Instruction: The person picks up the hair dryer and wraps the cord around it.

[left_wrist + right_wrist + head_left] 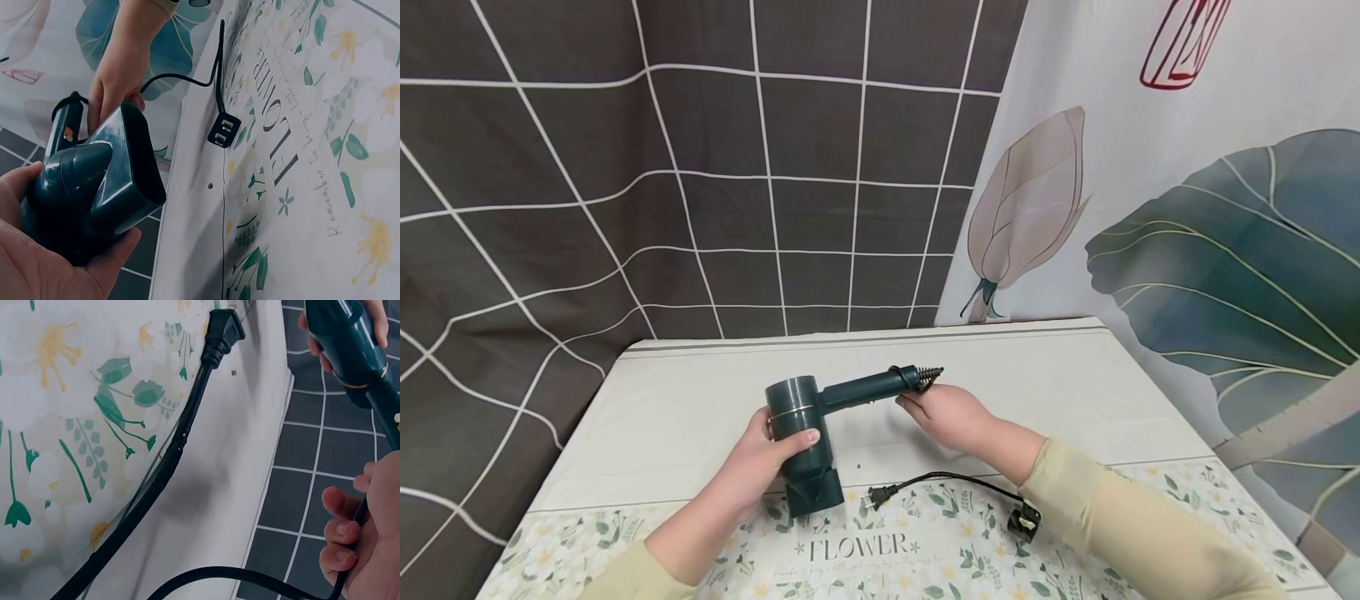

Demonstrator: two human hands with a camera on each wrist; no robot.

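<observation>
A dark green hair dryer (800, 402) is held up over the table, its flat nozzle (119, 187) toward the near side and its handle (865, 389) reaching right. My left hand (752, 467) grips the barrel, thumb across its top. At the handle's end, by the coiled cord guard (928, 374), is my right hand (951, 417). In the right wrist view its fingers (340, 532) curl round the black cord (219, 571). The cord's two-prong plug (880, 497) is low over the tablecloth, left of the right forearm.
The table has a cream cloth (715, 375) with a flower-printed front part (865, 575). Behind it hangs a dark grid-patterned curtain (812, 208). A pale curtain with a big leaf print (1247, 242) hangs at the right. Beside the right sleeve is a small black block (1024, 522).
</observation>
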